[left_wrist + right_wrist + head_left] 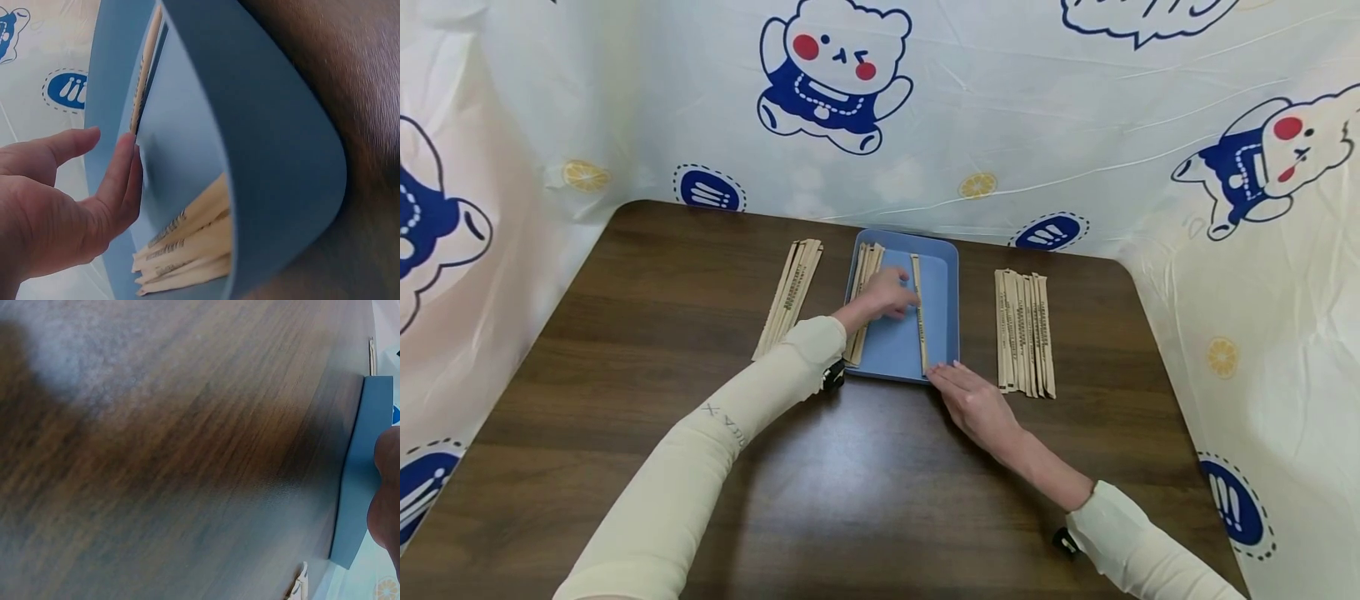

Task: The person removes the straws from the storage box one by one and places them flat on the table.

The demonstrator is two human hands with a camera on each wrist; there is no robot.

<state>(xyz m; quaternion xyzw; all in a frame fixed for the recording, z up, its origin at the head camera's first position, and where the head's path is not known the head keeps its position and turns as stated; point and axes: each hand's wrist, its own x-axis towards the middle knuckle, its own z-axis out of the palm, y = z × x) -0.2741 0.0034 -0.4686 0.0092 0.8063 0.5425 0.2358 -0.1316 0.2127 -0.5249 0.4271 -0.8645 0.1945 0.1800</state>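
Note:
A blue tray [891, 358] lies at the back middle of the table. Inside it, a bundle of several slim paper-wrapped sticks [865, 283] lies along the left side. A single wrapped stick [921, 333] lies lengthwise, right of the tray's middle. My left hand [887, 293] reaches over the bundle; its extended fingertips touch the single stick, and in the left wrist view the thumb [78, 142] stands apart from it. My right hand [977, 404] rests its fingers on the tray's near right corner, by the stick's near end. The right wrist view shows only part of that hand against the tray wall.
A row of wrapped sticks [790, 296] lies on the table left of the tray, partly behind my left sleeve. Another group of wrapped sticks [1025, 333] lies to the right. A printed cloth [1000, 100] hangs around the back and sides of the wooden table [850, 500].

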